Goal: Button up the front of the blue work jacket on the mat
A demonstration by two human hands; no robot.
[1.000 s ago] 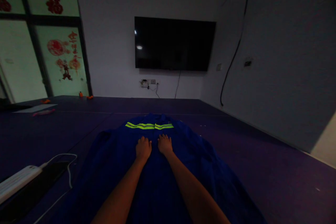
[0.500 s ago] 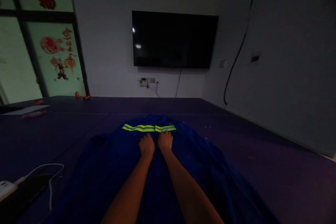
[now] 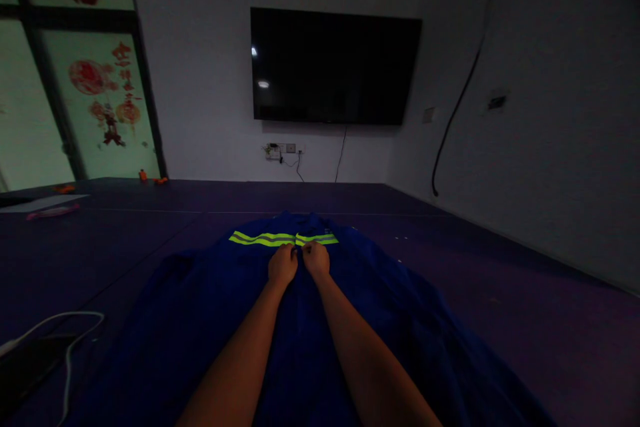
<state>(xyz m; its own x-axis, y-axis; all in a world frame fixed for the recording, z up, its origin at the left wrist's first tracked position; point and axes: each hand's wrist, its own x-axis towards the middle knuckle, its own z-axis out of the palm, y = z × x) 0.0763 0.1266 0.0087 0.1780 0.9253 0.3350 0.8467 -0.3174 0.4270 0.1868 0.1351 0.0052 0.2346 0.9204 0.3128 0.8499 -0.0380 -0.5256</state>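
Observation:
A blue work jacket (image 3: 210, 307) with a yellow-green reflective stripe (image 3: 260, 238) lies spread on a dark purple surface (image 3: 500, 293). My left hand (image 3: 283, 265) and my right hand (image 3: 317, 258) sit side by side on the jacket's middle seam, just below the stripe. The fingers of both curl and pinch the front edges of the cloth where the two halves meet. Both forearms reach forward over the lower part of the jacket.
A white cable (image 3: 60, 327) and a dark flat object (image 3: 25, 363) lie at the near left. A black television (image 3: 335, 67) hangs on the far wall above a socket (image 3: 283, 149). Glass doors (image 3: 95, 100) with red paper cuts stand at the left.
Both hands have slid up the jacket toward the stripe and went from lying flat to pinching the cloth at the seam. The camera view has shifted slightly forward.

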